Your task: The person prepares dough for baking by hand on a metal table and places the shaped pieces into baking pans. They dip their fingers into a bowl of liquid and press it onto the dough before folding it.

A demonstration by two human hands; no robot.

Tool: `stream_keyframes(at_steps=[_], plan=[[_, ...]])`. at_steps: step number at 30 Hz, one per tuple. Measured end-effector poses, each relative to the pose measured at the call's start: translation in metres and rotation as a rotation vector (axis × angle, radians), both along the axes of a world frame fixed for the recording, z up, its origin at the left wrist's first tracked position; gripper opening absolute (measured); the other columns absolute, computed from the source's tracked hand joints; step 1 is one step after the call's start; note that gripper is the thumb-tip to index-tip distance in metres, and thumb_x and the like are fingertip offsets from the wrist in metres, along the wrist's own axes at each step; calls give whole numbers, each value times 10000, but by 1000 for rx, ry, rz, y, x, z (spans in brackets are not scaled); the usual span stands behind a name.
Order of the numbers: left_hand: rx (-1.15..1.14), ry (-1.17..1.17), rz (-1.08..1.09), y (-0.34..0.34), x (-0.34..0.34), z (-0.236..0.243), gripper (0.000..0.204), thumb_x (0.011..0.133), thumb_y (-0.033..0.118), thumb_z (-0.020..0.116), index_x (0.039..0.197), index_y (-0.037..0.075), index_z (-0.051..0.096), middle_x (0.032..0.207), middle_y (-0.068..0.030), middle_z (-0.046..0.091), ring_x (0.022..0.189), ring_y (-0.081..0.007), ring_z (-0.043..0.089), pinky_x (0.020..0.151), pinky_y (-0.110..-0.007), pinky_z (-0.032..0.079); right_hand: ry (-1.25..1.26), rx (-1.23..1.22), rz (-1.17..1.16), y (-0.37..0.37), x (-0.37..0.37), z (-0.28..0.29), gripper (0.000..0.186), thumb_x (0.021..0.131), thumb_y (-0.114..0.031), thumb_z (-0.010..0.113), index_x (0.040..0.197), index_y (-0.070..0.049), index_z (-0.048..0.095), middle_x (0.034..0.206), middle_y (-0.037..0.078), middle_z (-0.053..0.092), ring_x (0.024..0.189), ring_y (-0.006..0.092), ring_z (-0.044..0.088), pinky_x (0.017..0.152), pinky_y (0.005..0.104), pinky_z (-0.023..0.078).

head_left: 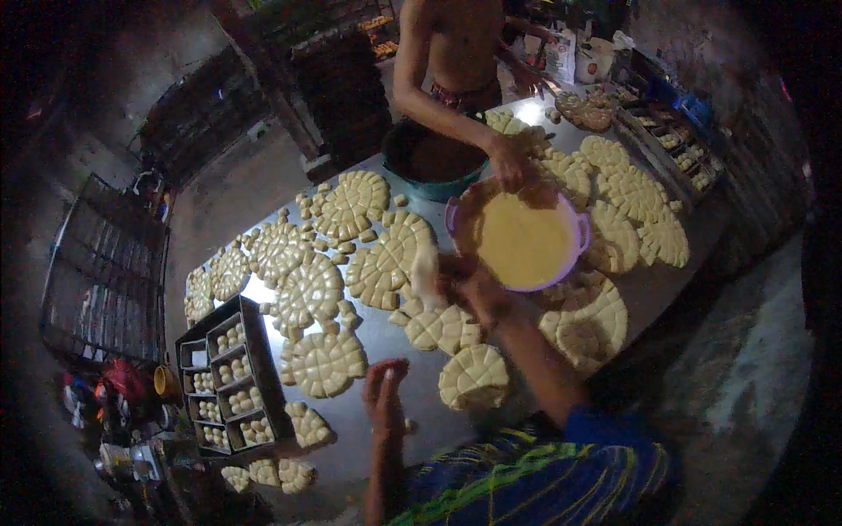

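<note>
The person's right hand [474, 285] reaches over the middle of the metal counter [355, 451], just beside the near-left rim of a lilac two-handled basin [582, 235]. A pale strip, apparently dough [427, 276], shows at its fingers above the scored dough rounds [392, 259]; blur hides whether they pinch it. The left hand [386, 390] is raised over the near part of the counter, its fingers slightly parted and loosely bent, nothing visible between them; a scored round [324, 364] lies to its left and another, smaller round [474, 377] to its right. Yellow contents [526, 237] fill much of the basin, and a co-worker's hand [510, 171] hangs at its far rim, beside a teal basin [438, 190]. At the counter's left end, a dark compartmented tray [267, 373] holds rows of small dough balls [246, 401].
</note>
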State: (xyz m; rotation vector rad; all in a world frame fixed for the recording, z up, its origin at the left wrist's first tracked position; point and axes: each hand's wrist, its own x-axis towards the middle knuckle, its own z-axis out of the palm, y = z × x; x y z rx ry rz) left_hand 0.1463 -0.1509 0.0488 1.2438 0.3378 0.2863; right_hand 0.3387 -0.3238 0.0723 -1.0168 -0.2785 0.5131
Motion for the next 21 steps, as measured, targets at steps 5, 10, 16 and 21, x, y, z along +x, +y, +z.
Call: stream_keyframes(at_steps=[5,10,16,21], plan=[[-60,170,322,39,-57,-29,169,922,164,593,985,8,593,967,-89,627,939,-197,605,894,-354,492,-564,-317,-304,10,181,18,300,881,-121,680,1176,-62,675,1101,52,702,917,197,676,810,337,542],[-37,226,501,57,-98,-46,147,925,156,592,1003,33,585,928,-66,606,913,-186,589,879,-346,489,-976,-1301,-106,31,319,4,220,793,-161,727,1009,-131,754,991,84,738,900,246,709,765,423,559],[-67,195,564,69,-120,-61,241,944,199,581,1136,60,541,1066,-88,628,1012,-212,611,882,-351,489,-630,-1516,378,70,373,-21,286,689,-207,775,960,-122,758,973,88,739,840,246,710,698,456,561],[-104,252,581,56,-100,-50,225,942,184,580,1129,64,543,1061,-82,633,1002,-217,615,885,-358,488,-635,-1676,547,49,411,-60,272,834,-76,592,1024,-177,759,968,70,722,812,212,676,681,377,560]])
